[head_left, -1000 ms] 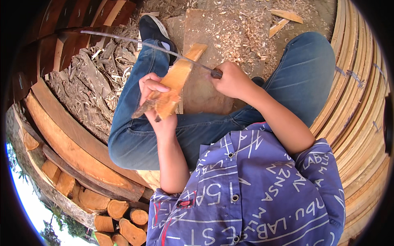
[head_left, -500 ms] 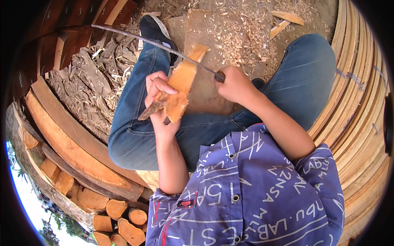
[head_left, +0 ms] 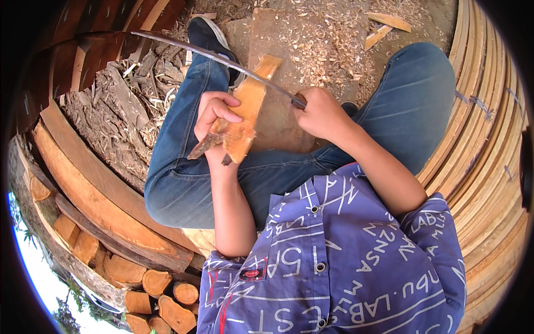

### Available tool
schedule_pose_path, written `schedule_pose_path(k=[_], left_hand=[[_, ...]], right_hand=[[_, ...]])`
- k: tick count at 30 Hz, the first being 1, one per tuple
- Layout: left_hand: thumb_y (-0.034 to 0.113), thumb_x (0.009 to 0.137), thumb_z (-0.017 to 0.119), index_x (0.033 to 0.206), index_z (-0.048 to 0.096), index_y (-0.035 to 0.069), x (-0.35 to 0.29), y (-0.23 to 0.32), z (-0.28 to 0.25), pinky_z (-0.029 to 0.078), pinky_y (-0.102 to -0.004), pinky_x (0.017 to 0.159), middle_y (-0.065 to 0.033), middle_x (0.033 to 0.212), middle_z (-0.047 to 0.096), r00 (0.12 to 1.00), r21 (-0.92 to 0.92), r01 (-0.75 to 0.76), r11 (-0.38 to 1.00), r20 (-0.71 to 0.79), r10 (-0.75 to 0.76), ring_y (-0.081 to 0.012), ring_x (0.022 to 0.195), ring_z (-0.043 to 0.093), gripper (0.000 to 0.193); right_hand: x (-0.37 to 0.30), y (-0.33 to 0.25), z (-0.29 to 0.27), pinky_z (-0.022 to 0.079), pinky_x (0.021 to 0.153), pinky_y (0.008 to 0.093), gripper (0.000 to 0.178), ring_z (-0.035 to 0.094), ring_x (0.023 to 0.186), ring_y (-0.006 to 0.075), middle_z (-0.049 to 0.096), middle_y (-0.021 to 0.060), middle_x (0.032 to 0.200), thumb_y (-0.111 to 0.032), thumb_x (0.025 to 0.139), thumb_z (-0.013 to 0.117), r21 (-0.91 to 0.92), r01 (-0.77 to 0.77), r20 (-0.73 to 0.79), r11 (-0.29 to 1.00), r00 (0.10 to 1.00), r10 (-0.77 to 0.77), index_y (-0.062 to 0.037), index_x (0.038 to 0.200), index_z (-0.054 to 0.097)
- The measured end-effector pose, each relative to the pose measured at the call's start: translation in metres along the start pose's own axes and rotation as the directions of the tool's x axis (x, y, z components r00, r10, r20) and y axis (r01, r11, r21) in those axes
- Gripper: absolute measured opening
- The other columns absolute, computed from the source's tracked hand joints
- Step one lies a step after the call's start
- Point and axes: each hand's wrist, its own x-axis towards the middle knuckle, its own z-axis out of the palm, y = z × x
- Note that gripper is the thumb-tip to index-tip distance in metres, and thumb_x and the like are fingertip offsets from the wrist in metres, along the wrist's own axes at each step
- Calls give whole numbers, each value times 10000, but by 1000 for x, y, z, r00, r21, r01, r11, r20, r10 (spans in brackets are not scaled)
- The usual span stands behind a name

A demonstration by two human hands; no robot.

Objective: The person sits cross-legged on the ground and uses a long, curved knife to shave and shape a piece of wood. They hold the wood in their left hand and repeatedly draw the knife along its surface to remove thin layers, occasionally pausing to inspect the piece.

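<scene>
My left hand [head_left: 214, 116] is closed round a carved piece of wood [head_left: 250, 106], pale orange and flat, with a rough bark-covered stub jutting from its near end. The far end tilts up and to the right. In my right hand [head_left: 324, 114] I grip the dark handle of a long, narrow-bladed knife [head_left: 217, 56]. Its blade stretches up to the left, crossing the wood near the upper end; whether the edge touches it I cannot tell. Both hands are above my crossed legs.
Wood shavings [head_left: 322, 58] lie over the ground slab ahead, with two wood offcuts [head_left: 389, 22] farther off. Bark scraps [head_left: 119, 106] cover the ground at left. Bundled wooden strips [head_left: 473, 111] line the right side. Cut logs [head_left: 157, 282] are stacked at lower left.
The knife blade has shifted slightly to the right along with my right hand. The wood has moved up a little, still in my left hand.
</scene>
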Motion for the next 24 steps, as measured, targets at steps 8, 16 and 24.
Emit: schedule_pose_path(k=[8,16,24], left_hand=[[72,725,753,784,499,77,1,-2,5,454,-296,845,-108,965,556,997,-88,-60,994,49,65,-170,845,536,261],[74,693,770,710,513,88,3,0,12,442,-279,788,-95,891,575,995,-231,16,973,-94,-38,-172,847,557,258],[104,729,753,734,502,88,4,1,11,438,-267,788,-102,907,569,998,-6,-35,999,43,35,-167,854,544,251]], right_hand=[[8,-10,0,523,702,470,172,653,751,418,650,265,761,-124,716,612,6,-175,74,984,982,175,11,792,687],[-7,-22,-8,465,608,469,182,600,655,434,579,268,667,-139,785,617,-23,-7,23,1000,1000,7,38,748,638],[29,25,-15,527,735,459,206,670,769,390,665,251,783,-149,761,625,-133,-308,25,942,949,314,12,859,708]])
